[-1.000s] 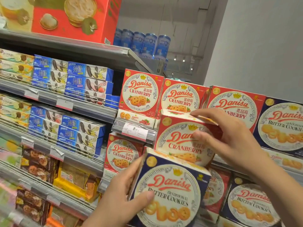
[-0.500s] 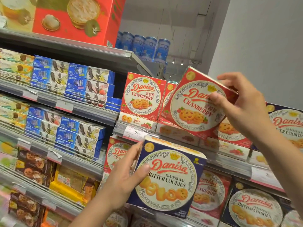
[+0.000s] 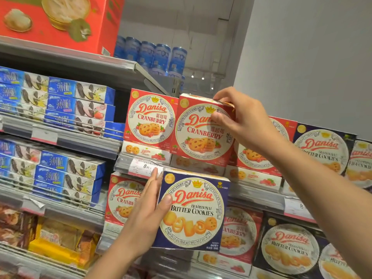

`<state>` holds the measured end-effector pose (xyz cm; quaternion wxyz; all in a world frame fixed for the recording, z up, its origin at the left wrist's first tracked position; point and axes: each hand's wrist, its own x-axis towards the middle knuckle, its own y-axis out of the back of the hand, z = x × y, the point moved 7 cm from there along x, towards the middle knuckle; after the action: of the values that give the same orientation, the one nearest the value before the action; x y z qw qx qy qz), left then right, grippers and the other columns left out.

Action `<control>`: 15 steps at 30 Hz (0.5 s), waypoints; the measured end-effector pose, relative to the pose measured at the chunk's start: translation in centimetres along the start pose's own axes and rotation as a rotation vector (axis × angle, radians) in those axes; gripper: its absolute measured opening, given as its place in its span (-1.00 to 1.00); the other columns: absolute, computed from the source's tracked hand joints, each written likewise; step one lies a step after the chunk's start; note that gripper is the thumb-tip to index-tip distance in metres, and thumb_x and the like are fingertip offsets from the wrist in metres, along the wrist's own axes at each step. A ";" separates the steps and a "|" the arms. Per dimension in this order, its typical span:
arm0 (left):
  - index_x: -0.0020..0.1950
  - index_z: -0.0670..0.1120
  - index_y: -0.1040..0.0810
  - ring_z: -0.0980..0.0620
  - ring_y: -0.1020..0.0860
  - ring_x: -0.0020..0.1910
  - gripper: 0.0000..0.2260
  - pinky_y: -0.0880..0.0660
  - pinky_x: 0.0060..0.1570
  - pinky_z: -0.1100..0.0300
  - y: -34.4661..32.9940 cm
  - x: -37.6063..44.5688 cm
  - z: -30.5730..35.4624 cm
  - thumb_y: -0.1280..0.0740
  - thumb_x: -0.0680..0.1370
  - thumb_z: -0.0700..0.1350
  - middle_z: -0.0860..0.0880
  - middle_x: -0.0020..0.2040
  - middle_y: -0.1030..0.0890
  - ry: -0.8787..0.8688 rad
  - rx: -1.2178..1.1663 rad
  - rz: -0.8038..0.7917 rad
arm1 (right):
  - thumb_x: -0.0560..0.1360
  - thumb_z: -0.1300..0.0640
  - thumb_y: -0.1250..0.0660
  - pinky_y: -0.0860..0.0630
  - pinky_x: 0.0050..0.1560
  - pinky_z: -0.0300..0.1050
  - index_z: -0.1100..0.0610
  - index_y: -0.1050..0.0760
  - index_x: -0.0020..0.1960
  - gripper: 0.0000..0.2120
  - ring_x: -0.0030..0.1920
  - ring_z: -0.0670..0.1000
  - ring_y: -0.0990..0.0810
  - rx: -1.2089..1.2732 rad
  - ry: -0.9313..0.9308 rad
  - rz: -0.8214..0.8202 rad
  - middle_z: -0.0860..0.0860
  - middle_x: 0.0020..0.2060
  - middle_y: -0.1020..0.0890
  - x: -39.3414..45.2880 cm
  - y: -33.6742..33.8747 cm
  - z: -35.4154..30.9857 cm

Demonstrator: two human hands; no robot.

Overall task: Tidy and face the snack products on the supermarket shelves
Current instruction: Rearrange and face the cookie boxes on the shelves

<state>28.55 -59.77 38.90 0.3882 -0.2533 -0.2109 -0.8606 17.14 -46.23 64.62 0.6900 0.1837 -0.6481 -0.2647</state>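
My right hand (image 3: 244, 119) pinches the top right corner of a red Danisa cranberry box (image 3: 198, 131), which stands upright on the upper shelf next to another red cranberry box (image 3: 151, 117). My left hand (image 3: 150, 216) holds a navy Danisa butter cookies box (image 3: 193, 212) by its left edge, thumb on the front, in front of the shelf below. More red cranberry boxes lie flat under the standing ones.
Navy butter cookie boxes (image 3: 324, 150) stand at the right. Blue sandwich-biscuit boxes (image 3: 76, 101) fill the left shelves. A price tag (image 3: 144, 166) hangs on the shelf rail. A large red gift box (image 3: 56, 19) and blue tins (image 3: 159, 55) sit on top. A grey wall (image 3: 312, 57) is at the right.
My right hand has turned the tilted cranberry box upright and set it on the upper shelf beside the other one. My left hand has kept the butter cookies box in place.
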 end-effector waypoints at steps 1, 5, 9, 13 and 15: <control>0.57 0.45 0.09 0.20 -0.23 0.57 -0.22 -0.24 0.54 -0.14 0.0 0.0 -0.1 -0.12 0.43 0.59 0.30 0.59 -0.23 -0.006 0.010 0.007 | 0.60 -0.07 -0.36 -0.64 0.05 0.08 0.00 -0.42 0.30 -0.67 0.11 0.03 -0.60 0.002 -0.004 -0.007 -0.01 0.18 -0.62 0.2 -0.1 0.1; 0.60 0.38 -0.04 0.04 -0.32 0.55 -0.28 -0.30 0.49 -0.24 0.1 0.3 -1.1 -0.16 0.49 0.53 0.18 0.57 -0.33 0.013 -0.030 0.011 | 0.60 -0.07 -0.35 -0.62 0.07 0.11 -0.03 -0.41 0.31 -0.68 0.13 0.04 -0.59 -0.012 0.005 -0.032 0.00 0.19 -0.62 0.8 -0.8 0.2; 0.60 0.35 -0.09 0.03 -0.35 0.54 -0.30 -0.32 0.48 -0.24 0.2 0.3 -1.6 -0.16 0.51 0.51 0.16 0.56 -0.36 0.027 0.000 0.012 | 0.60 -0.08 -0.35 -0.60 0.10 0.11 -0.04 -0.40 0.31 -0.68 0.13 0.04 -0.57 -0.050 0.009 -0.037 -0.01 0.18 -0.61 1.2 -1.5 0.6; 0.61 0.34 -0.07 0.05 -0.32 0.55 -0.32 -0.29 0.49 -0.22 0.4 0.4 -1.6 -0.14 0.54 0.49 0.17 0.57 -0.34 0.012 0.013 0.003 | 0.57 -0.12 -0.38 -0.62 0.03 0.12 -0.08 -0.43 0.27 -0.68 0.08 0.03 -0.58 -0.054 0.008 -0.032 -0.02 0.13 -0.63 1.5 -1.3 1.1; 0.61 0.33 -0.08 0.05 -0.32 0.55 -0.33 -0.29 0.49 -0.23 0.4 0.5 -1.7 -0.15 0.55 0.47 0.17 0.57 -0.34 0.020 0.005 -0.006 | 0.56 -0.14 -0.40 -0.64 0.00 0.11 -0.08 -0.45 0.26 -0.67 0.05 0.03 -0.59 -0.067 -0.003 -0.050 -0.02 0.13 -0.65 1.8 -1.1 1.3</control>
<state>28.12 -61.26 38.00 0.3881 -0.2430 -0.2101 -0.8638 15.74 -48.05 65.55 0.6881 0.1763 -0.6349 -0.3038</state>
